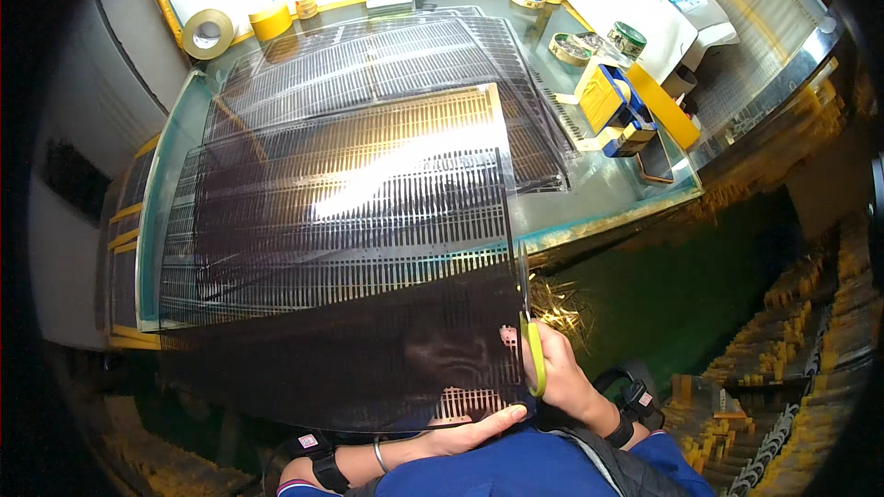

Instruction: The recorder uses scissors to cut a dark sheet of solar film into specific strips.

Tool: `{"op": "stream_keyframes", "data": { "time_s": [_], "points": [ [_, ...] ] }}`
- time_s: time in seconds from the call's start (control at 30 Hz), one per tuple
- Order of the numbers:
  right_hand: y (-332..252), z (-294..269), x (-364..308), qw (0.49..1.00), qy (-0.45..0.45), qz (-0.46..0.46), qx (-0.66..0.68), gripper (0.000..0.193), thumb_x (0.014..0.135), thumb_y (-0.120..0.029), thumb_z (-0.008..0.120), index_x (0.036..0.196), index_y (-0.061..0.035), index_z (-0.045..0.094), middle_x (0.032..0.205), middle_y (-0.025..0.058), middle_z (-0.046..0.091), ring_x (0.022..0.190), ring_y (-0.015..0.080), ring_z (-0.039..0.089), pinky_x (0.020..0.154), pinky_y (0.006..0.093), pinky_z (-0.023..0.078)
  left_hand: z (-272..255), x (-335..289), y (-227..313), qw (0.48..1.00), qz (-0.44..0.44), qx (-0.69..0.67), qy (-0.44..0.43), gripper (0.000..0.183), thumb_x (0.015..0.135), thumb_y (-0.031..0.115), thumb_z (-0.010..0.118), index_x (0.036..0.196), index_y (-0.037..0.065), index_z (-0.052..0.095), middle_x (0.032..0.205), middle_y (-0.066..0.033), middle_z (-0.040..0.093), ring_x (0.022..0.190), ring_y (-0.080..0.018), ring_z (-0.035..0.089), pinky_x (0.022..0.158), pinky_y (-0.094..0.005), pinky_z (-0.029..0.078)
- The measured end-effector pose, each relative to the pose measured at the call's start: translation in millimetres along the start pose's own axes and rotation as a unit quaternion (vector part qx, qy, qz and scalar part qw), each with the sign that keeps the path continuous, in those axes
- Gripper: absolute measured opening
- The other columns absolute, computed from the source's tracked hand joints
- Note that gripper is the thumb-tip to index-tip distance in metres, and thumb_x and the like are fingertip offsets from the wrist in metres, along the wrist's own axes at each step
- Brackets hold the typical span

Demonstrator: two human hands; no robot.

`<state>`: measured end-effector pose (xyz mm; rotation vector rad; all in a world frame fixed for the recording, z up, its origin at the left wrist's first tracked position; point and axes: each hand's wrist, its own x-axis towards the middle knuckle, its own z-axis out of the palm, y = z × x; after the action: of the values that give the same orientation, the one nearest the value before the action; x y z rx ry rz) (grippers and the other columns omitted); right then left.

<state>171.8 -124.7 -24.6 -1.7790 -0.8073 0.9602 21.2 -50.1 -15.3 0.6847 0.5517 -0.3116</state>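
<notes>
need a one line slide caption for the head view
Left hand holds the near edge of a dark patterned sheet; right hand holds green-handled scissors along its right edge.

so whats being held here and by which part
The right hand holds scissors by the yellow-green handle; the left hand holds the dark patterned film by its near edge, close to the right corner.

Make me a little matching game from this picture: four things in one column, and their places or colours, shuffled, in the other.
Things:
1. scissors
2. dark patterned sheet
3. tape dispenser
4. large beige tape roll

Places or colours:
A. at the far left corner of the table
B. yellow and blue
C. in the right hand
D. held at its near edge by the left hand

Pairs: 1-C, 2-D, 3-B, 4-A
</notes>
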Motion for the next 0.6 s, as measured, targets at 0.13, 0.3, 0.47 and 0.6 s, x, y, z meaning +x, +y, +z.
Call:
{"op": "stream_keyframes", "data": {
  "time_s": [0.13, 0.3, 0.47, 0.6],
  "points": [
    [-1, 0, 1, 0.996, 0.015, 0.061, 0.071, 0.016, 0.088, -0.013, 0.048, 0.093, 0.0006, 0.055, 0.081, 0.0004, 0.055, 0.072, 0.0062, 0.048, 0.063, 0.0228, 0.041, -10, 10, -17, 0.999, -0.008, -0.01, -0.04, 0.017, 0.088, 0.021, 0.054, 0.09, 0.007, 0.063, 0.081, 0.004, 0.059, 0.073, -0.004, 0.053, 0.063, -0.0182, 0.044],
    [-4, -5, 4, 0.998, -0.007, 0.049, 0.034, 0.017, 0.089, -0.015, 0.046, 0.092, 0.0004, 0.053, 0.078, 0.0002, 0.054, 0.072, 0.0053, 0.046, 0.062, 0.0225, 0.041, -6, 3, -9, 0.997, -0.049, -0.042, -0.043, 0.018, 0.088, 0.022, 0.054, 0.091, 0.008, 0.064, 0.083, 0.0042, 0.06, 0.074, -0.0027, 0.054, 0.064, -0.0172, 0.045],
    [-3, -1, 16, 0.996, 0.047, -0.044, 0.054, 0.024, 0.089, -0.021, 0.047, 0.074, -0.0031, 0.046, 0.055, -0.0008, 0.045, 0.047, 0.0069, 0.044, 0.043, 0.0239, 0.037, -1, 2, -11, 0.99, -0.071, -0.114, -0.053, 0.017, 0.086, 0.02, 0.056, 0.081, 0.007, 0.064, 0.073, 0.0049, 0.059, 0.063, -0.0033, 0.051, 0.055, -0.0199, 0.043],
    [-6, -2, 16, 0.997, 0.049, -0.034, 0.05, 0.024, 0.089, -0.023, 0.047, 0.076, -0.0023, 0.048, 0.054, -0.0007, 0.046, 0.047, 0.0069, 0.044, 0.043, 0.0241, 0.037, -4, 4, -13, 0.997, -0.063, 0.011, -0.035, 0.024, 0.09, 0.025, 0.049, 0.094, 0.006, 0.063, 0.087, 0.0033, 0.061, 0.077, -0.0038, 0.055, 0.067, -0.0177, 0.046]
  ]
}}
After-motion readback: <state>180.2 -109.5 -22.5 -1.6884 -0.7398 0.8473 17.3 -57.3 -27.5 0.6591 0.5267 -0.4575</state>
